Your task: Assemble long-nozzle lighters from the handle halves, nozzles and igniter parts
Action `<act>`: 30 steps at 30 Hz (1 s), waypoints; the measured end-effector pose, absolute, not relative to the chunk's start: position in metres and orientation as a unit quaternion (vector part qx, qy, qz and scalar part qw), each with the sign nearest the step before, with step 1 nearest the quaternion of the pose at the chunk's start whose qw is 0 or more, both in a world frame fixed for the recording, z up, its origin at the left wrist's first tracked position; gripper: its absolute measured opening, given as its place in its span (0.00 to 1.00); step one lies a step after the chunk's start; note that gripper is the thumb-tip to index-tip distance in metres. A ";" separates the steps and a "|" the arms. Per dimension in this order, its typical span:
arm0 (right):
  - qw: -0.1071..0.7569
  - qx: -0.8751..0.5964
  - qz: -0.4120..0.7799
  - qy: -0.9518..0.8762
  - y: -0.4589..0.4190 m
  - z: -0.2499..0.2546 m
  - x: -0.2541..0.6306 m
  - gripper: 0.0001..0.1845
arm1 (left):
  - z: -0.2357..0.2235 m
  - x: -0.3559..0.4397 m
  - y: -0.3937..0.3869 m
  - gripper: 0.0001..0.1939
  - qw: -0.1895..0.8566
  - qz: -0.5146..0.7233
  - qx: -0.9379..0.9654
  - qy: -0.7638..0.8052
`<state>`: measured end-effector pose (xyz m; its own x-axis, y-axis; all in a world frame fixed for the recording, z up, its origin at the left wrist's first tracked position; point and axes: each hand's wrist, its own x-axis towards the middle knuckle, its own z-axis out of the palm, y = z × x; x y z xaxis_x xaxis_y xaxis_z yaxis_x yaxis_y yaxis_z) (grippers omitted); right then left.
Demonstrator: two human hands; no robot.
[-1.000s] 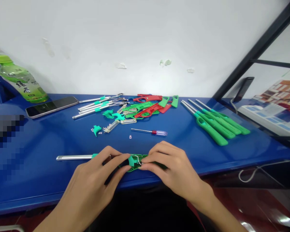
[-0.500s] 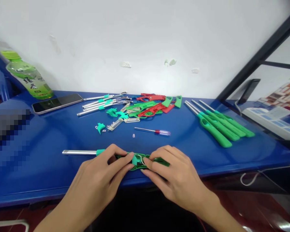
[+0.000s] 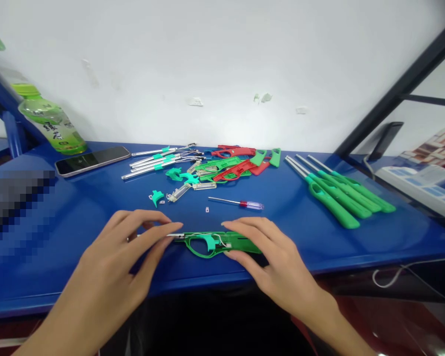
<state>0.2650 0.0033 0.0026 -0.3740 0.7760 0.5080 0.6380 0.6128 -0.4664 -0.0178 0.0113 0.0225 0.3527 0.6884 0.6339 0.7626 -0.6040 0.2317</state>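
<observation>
From the head camera, a person works at the near edge of a blue counter (image 3: 85, 207). The green shell half (image 3: 246, 242) lies there, around the middle of that edge, its open inside facing up. A turquoise trigger (image 3: 210, 242) sits within it, with a white wire (image 3: 221, 239) beside the trigger.

The left hand (image 3: 124, 254) has its fingers closed on a metal tube (image 3: 176, 236) at the shell's left end. The right hand (image 3: 276, 252) has thumb and forefinger apart, one on each side of the shell's right part; whether they press on it cannot be told.

Beyond the hands, a screwdriver (image 3: 251, 204) with a clear handle lies toward the middle of the counter. Along the far edge are several silver rods (image 3: 143, 172) and a pile of red and green casings (image 3: 235, 169), with clear containers (image 3: 204, 186) just in front. Green-handled lighters (image 3: 333, 203) lie side by side toward the right edge. Near the far left corner, a phone (image 3: 92, 161) lies before a bottle (image 3: 55, 128).
</observation>
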 end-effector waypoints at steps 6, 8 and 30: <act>0.355 -0.414 0.112 -0.831 0.003 0.005 0.264 0.18 | 0.017 -0.033 0.018 0.11 -0.006 -0.333 -0.833 -0.442; 0.357 -0.412 0.116 -0.830 0.003 0.005 0.264 0.16 | 0.014 -0.031 0.018 0.11 -0.016 -0.330 -0.836 -0.439; 0.356 -0.423 0.135 -0.822 0.006 0.001 0.260 0.09 | 0.016 -0.018 0.014 0.17 -0.012 -0.305 -0.842 -0.444</act>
<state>0.2599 0.0059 0.0015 -0.3873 0.7922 0.4716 0.5996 0.6050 -0.5238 -0.0184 0.0144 0.0159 0.4196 0.7554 0.5034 0.7413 -0.6052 0.2902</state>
